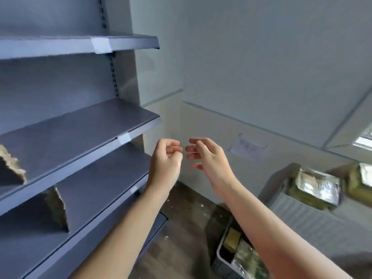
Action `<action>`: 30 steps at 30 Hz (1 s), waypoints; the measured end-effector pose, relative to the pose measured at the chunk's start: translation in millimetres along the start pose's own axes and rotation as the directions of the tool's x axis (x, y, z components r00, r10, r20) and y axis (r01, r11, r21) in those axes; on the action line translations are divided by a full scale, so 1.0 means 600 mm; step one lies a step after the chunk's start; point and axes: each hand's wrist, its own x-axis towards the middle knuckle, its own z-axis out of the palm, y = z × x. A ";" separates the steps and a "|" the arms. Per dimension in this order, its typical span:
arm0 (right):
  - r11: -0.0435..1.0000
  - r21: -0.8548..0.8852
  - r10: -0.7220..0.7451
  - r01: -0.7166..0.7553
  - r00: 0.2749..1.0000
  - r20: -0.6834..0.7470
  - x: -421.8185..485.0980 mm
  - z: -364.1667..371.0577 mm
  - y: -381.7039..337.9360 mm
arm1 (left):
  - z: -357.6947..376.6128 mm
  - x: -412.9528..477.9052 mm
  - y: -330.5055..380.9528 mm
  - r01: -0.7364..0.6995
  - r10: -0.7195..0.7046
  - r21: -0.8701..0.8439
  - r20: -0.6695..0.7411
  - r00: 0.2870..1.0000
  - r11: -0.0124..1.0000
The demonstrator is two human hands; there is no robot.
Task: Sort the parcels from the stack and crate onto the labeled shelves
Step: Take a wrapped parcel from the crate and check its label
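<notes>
Shelf edge (pixel 144 128) beside left hand (pixel 166 158) (curled, empty), right hand (pixel 205 156) loose

Grey shelves (pixel 80 125), ragged-edged parcel (pixel 12 168) on middle one, second parcel (pixel 57 210) below, crate (pixel 219 252) on wooden floor (pixel 181 228)

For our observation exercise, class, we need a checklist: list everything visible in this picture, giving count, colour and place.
shelves: at least three, blue-grey, left
labels: at least two, white, on the shelves' front edges
shelved parcels: two, brown, far left
crate: one, grey, on the floor at bottom centre, parcels inside
stacked parcels: two, greenish-brown with shiny tape, right
wall plate: one, white, on the back wall
left hand: one, centre, fingers curled, holds nothing
right hand: one, centre, fingers relaxed, holds nothing
</notes>
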 end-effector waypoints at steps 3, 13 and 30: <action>0.993 0.033 0.112 -0.109 0.991 -0.078 0.026 -0.123 0.067 | 0.135 0.001 -0.037 0.094 -0.095 0.016 0.075 0.993 0.995; 0.933 0.051 0.356 -0.357 0.893 -0.274 0.079 -0.465 0.294 | 0.509 -0.004 -0.176 0.294 -0.307 0.091 0.227 0.924 0.951; 0.708 0.216 0.668 -0.672 0.540 -0.512 0.076 -0.642 0.798 | 0.807 -0.011 -0.644 0.497 -0.671 0.457 0.413 0.616 0.738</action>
